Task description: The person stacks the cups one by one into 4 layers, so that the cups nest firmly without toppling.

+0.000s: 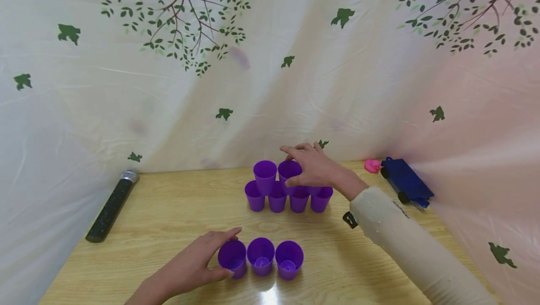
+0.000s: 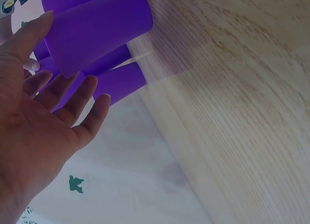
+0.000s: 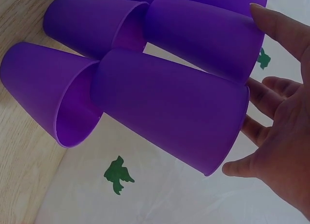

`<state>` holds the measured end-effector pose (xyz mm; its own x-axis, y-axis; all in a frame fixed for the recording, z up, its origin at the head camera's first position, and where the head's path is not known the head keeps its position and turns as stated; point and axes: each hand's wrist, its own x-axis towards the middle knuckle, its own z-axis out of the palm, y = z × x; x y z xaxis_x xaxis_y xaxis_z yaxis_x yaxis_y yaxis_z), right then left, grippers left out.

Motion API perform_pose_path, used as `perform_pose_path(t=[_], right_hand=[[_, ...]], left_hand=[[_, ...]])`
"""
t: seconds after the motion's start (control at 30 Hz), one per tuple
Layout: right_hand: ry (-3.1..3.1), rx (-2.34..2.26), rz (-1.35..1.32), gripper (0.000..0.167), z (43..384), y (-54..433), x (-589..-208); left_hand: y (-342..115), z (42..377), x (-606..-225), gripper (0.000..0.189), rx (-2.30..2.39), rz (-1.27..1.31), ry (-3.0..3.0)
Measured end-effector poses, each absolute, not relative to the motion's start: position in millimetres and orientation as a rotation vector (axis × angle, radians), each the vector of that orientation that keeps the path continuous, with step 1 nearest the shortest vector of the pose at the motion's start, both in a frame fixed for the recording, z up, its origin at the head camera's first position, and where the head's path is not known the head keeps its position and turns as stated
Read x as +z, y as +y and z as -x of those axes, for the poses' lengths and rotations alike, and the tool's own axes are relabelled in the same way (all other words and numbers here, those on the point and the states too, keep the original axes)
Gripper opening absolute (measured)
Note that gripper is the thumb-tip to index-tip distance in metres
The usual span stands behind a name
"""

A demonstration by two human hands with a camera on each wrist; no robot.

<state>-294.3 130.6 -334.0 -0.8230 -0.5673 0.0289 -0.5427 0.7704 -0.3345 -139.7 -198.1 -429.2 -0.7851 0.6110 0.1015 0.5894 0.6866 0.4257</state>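
Note:
Purple plastic cups stand upright in two tiers on the table: several in the lower row (image 1: 277, 199) and three on their rims. My right hand (image 1: 314, 167) has its fingers spread around the back of the upper tier, thumb in front of the middle upper cup (image 1: 289, 169). In the right wrist view the thumb tip is right at a rim, while the nearest upper cup (image 3: 169, 108) stands just beside the fingertips. Nearer me are three upright cups in a row. My left hand (image 1: 200, 260) spans the leftmost cup (image 1: 233, 258), thumb and relaxed fingers close to its rim.
A black microphone (image 1: 110, 209) with a silver head lies at the left. At the back right are a pink toy duck (image 1: 372, 166) and a dark blue toy cart (image 1: 406, 183) with black wheels. A white curtain (image 1: 270, 85) with printed leaves hangs behind the table.

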Motion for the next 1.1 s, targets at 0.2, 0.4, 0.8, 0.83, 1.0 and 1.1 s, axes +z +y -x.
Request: perform_pose_path(t=[0.2, 0.4, 0.8, 0.83, 1.0, 1.1], right_hand=[[2.883, -0.508, 0.906, 0.093, 293.5, 130.4, -333.4], [2.885, -0.506, 0.904, 0.093, 294.5, 130.2, -334.2], [2.870, -0.508, 0.903, 0.092, 294.2, 130.9, -333.5], [2.869, -0.508, 0.904, 0.092, 294.0, 130.8, -333.5], [2.871, -0.511, 0.908, 0.093, 294.3, 131.0, -333.2], [2.871, -0.514, 0.908, 0.093, 294.6, 131.3, -332.8]], left_hand=[[-197.7, 140.2, -429.9, 0.078, 0.689, -0.989, 2.838], [-197.1, 140.6, -429.5, 0.079, 0.687, -0.954, 2.827], [-196.5, 140.4, -428.9, 0.078, 0.689, -0.925, 2.800], [-196.6, 140.5, -429.0, 0.078, 0.692, -0.925, 2.798], [-196.2, 140.6, -429.3, 0.078, 0.694, -0.935, 2.803], [-196.1, 140.5, -429.3, 0.078, 0.692, -0.937, 2.809]])
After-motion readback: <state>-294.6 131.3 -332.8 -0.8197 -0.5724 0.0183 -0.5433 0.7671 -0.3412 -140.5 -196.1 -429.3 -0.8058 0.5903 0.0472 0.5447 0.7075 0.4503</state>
